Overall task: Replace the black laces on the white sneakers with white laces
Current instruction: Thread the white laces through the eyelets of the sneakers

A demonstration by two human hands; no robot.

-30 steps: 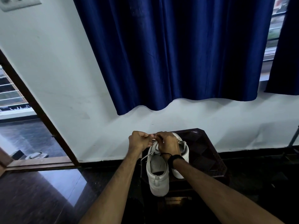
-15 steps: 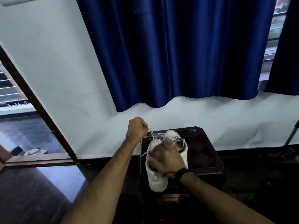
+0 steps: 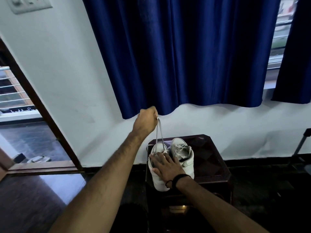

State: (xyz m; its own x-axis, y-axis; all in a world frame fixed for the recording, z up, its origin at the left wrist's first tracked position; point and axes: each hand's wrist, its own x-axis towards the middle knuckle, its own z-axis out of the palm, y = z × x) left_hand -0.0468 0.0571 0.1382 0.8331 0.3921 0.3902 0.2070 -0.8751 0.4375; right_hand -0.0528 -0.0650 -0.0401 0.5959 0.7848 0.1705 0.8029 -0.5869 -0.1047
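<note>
Two white sneakers stand side by side on a small dark wooden table (image 3: pixel 210 158), toes toward the wall. My left hand (image 3: pixel 146 121) is raised above the left sneaker (image 3: pixel 157 180) and is shut on both ends of its white lace (image 3: pixel 159 133), which runs taut down to the eyelets. My right hand (image 3: pixel 165 166) lies flat on the left sneaker's tongue and opening, fingers spread, pressing it down. The right sneaker (image 3: pixel 184 154) has loose white lacing and nobody touches it. No black lace is visible.
A dark blue curtain (image 3: pixel 181 52) hangs on the white wall behind the table. An open doorway with a wooden frame (image 3: pixel 42 105) is at the left, with a sandal (image 3: pixel 37 159) outside. A tripod leg (image 3: pixel 301 143) stands at the far right. The floor is dark and glossy.
My left hand rose from the sneaker, pulling both lace ends up taut. My right hand left the lace and dropped flat onto the left sneaker.
</note>
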